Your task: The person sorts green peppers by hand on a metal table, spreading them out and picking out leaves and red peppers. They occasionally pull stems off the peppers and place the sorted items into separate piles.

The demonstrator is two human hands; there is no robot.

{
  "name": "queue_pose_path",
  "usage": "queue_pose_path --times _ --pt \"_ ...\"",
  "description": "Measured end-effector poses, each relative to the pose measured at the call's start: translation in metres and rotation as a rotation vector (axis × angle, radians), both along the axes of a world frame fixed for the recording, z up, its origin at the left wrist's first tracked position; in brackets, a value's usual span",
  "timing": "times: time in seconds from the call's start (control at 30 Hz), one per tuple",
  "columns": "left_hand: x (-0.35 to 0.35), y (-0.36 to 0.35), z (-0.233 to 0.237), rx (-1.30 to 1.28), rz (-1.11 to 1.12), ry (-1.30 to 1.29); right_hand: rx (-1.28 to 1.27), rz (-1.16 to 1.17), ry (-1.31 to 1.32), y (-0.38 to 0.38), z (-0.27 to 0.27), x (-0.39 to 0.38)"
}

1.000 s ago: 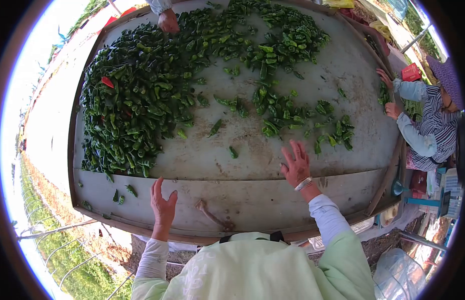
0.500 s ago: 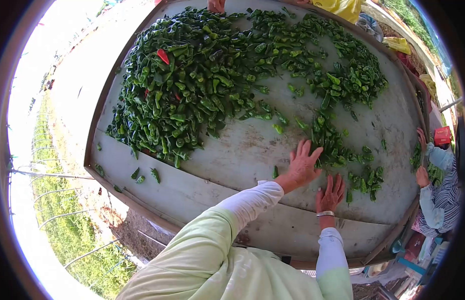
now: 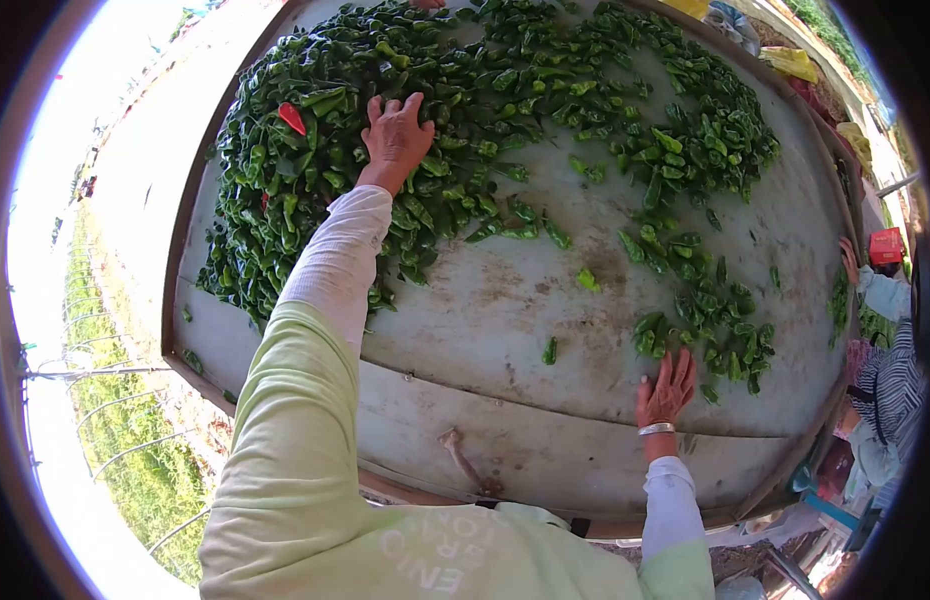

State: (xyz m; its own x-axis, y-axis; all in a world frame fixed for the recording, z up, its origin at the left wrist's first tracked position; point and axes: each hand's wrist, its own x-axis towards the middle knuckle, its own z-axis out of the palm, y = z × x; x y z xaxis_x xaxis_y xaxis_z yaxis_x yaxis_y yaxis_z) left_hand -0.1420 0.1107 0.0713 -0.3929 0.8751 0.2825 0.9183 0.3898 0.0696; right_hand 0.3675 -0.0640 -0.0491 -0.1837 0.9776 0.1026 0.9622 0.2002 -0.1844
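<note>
My left hand (image 3: 396, 138) reaches over a big heap of green peppers (image 3: 325, 180) on the left of the metal-topped table (image 3: 485, 345). Its fingers are spread on the heap, with nothing seen gripped. A red pepper (image 3: 292, 118) lies in the heap to the left of this hand. Flat on the tabletop, fingers stretched out, rests my right hand (image 3: 667, 390), a bracelet on its wrist. Its fingertips are at the edge of a small cluster of green peppers (image 3: 650, 335). One lone green pepper (image 3: 550, 350) lies between the hands.
More green peppers (image 3: 705, 150) spread over the table's far right. Another person's hand (image 3: 849, 258) is by the right edge, and a co-worker's fingers (image 3: 425, 3) show at the far edge. A red box (image 3: 885, 245) stands beyond the right side. A raised rim (image 3: 207, 160) borders the table.
My left hand has moved from mid-table, beside my right hand, up and left onto the heap. My right hand stays nearly in place. Peppers near it have shifted and lie more spread out.
</note>
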Motion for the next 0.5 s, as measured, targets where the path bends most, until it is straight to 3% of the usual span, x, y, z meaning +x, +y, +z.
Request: queue_pose_path --times 0.23,0.5 --pt "0.063 -0.055 -0.056 0.321 -0.157 -0.418 0.008 0.007 0.013 0.001 0.002 -0.002" --pt "0.184 -0.144 -0.051 0.237 -0.328 -0.511 0.012 0.005 0.011 0.0 0.003 0.0"
